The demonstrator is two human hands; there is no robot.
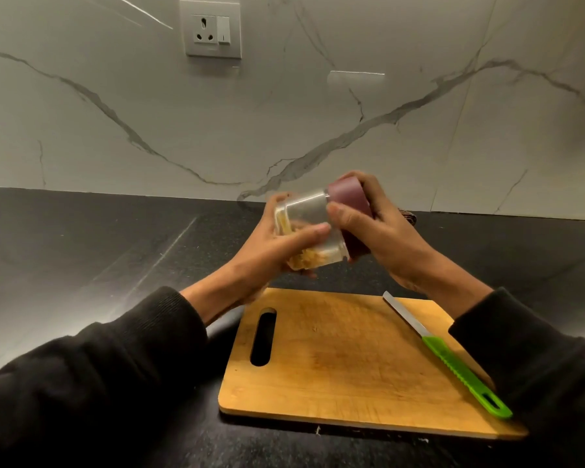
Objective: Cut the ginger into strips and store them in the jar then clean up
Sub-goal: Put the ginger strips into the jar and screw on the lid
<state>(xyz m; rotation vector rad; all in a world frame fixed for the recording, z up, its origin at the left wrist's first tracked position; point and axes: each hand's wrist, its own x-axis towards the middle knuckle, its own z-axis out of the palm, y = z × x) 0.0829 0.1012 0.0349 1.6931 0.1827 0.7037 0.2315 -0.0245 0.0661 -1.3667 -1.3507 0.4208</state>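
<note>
Black counter (115,238) is lying under a marble wall, and I am watching the jar (313,228) held above the board (345,363). My left hand (271,251) is clasping the glass body; my right hand (382,231) is curling around the lid (350,211). The jar's long axis is tilting, lid end pointing up-right, ginger (309,260) sitting low. Risk: a cross-threaded lid may be letting strips spill; the knife (453,358) is lying near my right sleeve.
</note>
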